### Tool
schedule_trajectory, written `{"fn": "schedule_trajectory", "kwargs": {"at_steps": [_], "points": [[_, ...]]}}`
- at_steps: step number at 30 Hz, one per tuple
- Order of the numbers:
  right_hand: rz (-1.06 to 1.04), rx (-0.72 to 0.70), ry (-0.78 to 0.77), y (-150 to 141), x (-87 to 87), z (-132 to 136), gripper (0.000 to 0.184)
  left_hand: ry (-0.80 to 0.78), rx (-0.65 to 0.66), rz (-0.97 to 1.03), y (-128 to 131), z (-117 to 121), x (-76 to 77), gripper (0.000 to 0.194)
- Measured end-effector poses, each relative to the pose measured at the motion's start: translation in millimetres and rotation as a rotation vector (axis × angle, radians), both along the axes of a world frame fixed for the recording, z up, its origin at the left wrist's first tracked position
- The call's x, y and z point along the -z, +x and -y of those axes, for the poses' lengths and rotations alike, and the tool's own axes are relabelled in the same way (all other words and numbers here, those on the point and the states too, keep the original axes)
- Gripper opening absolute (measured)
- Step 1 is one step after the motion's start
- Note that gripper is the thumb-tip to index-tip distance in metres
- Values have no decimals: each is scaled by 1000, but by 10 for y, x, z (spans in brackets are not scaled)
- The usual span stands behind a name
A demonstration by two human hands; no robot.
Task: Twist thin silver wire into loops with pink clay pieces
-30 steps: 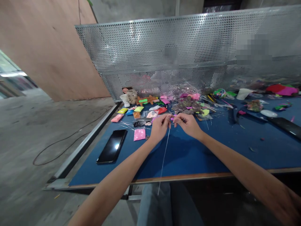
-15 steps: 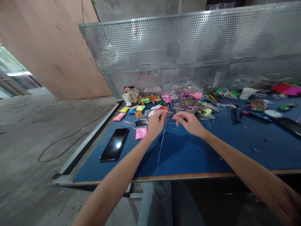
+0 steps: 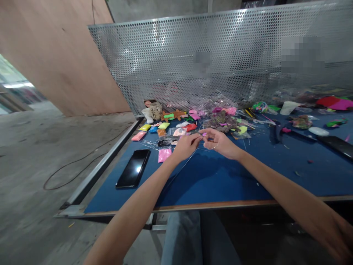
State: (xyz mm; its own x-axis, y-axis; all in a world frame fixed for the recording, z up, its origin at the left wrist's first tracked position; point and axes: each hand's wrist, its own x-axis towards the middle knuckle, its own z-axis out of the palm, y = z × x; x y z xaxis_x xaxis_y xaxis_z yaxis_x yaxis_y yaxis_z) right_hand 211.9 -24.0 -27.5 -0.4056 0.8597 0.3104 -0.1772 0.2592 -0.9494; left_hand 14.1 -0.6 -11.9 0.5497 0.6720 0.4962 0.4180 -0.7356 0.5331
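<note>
Over the blue table (image 3: pixel 198 184) my two hands meet, fingertips almost touching. My left hand (image 3: pixel 188 144) pinches a thin pale wire (image 3: pixel 185 164), whose long end trails down toward the table's front edge. A small purple-pink piece (image 3: pixel 204 134), perhaps modelling clay, sits at the fingertips of my right hand (image 3: pixel 220 142). That hand is curled and closed around it, with a loop of the wire beside its fingers. Several more thin wires (image 3: pixel 149 143) lie left of my hands, next to a pink packet (image 3: pixel 164 155).
A black phone (image 3: pixel 133 168) lies at the left. Small coloured packets (image 3: pixel 145 127), an orange figure (image 3: pixel 173 115) and crumpled clear plastic (image 3: pixel 216 105) line the back, before a perforated metal panel (image 3: pixel 176 55). Another dark phone (image 3: pixel 338 146) and a white oval object (image 3: pixel 319 131) are at the right.
My left hand has moved right, up against my right hand. The wire's trailing end has swung, and a loop now shows by my right fingers. The view has shifted slightly.
</note>
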Motion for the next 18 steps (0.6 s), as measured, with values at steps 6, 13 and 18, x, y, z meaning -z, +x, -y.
{"fn": "schedule_trajectory", "kwargs": {"at_steps": [6, 13, 18], "points": [[56, -88, -81, 108, -75, 25, 55, -198, 126, 73, -3, 9, -46, 44], [238, -475, -216, 483, -293, 87, 78, -545, 276, 231, -37, 11, -15, 45], [358, -418, -76, 716, -336, -16, 70, -771, 302, 342, -12, 64, -20, 46]]}}
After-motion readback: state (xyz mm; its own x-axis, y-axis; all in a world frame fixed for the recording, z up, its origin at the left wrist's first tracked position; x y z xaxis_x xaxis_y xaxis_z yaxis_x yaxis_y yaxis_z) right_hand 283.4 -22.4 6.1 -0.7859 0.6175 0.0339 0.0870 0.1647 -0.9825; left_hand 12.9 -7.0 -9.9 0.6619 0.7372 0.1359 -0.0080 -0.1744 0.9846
